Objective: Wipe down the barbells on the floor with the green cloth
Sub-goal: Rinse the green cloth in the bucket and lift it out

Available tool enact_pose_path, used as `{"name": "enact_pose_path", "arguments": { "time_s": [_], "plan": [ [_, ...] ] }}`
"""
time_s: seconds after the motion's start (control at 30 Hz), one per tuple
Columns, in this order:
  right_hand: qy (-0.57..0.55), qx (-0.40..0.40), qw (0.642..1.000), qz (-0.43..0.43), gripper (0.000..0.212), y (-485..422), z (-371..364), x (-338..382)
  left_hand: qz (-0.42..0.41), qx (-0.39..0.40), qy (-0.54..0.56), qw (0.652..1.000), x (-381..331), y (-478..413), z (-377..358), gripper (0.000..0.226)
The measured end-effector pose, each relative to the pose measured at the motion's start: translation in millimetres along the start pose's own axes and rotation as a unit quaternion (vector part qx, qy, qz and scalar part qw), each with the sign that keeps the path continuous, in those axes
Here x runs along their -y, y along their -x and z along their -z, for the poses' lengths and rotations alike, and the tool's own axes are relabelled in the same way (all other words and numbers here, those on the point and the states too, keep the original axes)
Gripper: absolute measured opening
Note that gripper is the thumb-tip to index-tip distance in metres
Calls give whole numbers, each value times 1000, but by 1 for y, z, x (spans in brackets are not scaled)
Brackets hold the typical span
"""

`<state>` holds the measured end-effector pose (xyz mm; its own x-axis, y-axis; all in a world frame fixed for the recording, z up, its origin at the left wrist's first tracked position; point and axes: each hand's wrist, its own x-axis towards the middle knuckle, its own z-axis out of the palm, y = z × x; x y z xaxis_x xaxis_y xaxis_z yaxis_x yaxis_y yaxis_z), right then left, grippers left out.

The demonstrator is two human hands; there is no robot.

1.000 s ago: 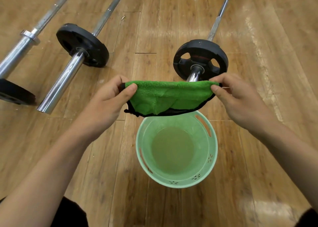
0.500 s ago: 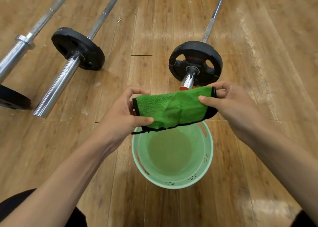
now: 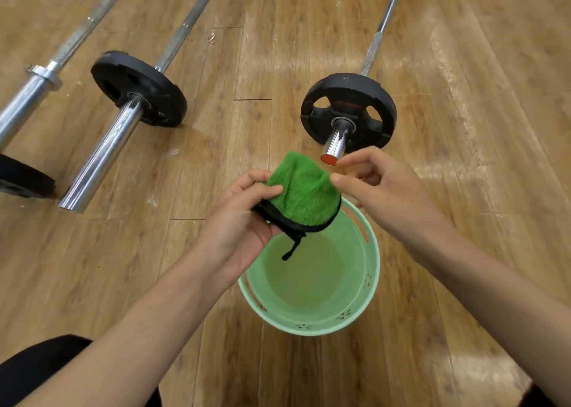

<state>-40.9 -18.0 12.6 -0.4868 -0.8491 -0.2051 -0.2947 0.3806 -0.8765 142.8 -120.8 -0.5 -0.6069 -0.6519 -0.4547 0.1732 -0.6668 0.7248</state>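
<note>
My left hand (image 3: pixel 244 221) grips a folded green cloth (image 3: pixel 301 196) with a black trim, held over a bucket. A black loop hangs from the cloth's lower edge. My right hand (image 3: pixel 380 187) is at the cloth's right side, its thumb tip touching the edge and its index finger apart from the cloth. Just beyond my hands lies a barbell whose chrome sleeve (image 3: pixel 336 141) has a red end cap and a black plate (image 3: pixel 349 97). A second barbell (image 3: pixel 105 153) with a black plate lies to the left, and a third barbell (image 3: pixel 24 104) lies at the far left.
A light green plastic bucket (image 3: pixel 309 329) with water in it stands on the wooden floor under the cloth. Another black plate (image 3: pixel 21 178) lies at the left edge. My dark-clothed knee shows at the bottom left.
The cloth, stretched between both hands a second ago, is now folded small into my left hand. My right hand has let go of its corner and moved in close.
</note>
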Motion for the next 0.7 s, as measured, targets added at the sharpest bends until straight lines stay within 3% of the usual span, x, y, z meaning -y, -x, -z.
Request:
{"name": "enact_pose_path", "arguments": {
  "time_s": [0.07,0.17,0.23,0.33,0.43,0.6,0.7],
  "plan": [
    [-48,80,991,-98,52,-2,1,-2,-4,54,49,997,-4,0,-3,24],
    [-189,191,952,-147,44,0,-2,0,-7,67,45,997,-3,0,-2,34],
    [-208,176,956,-112,30,0,0,0,11,53,23,998,-5,-2,2,48],
    [-212,154,962,-83,24,1,7,-4,52,46,-110,992,-8,-4,5,62],
    [-201,148,964,-89,22,-1,10,-8,77,39,-167,982,0,-5,1,53],
    [-111,157,966,-170,19,-1,30,-26,83,-15,-132,988,34,-9,-9,27],
    [-115,142,956,-228,15,0,40,-42,117,-53,-122,984,65,-14,-17,19]
  ]
}}
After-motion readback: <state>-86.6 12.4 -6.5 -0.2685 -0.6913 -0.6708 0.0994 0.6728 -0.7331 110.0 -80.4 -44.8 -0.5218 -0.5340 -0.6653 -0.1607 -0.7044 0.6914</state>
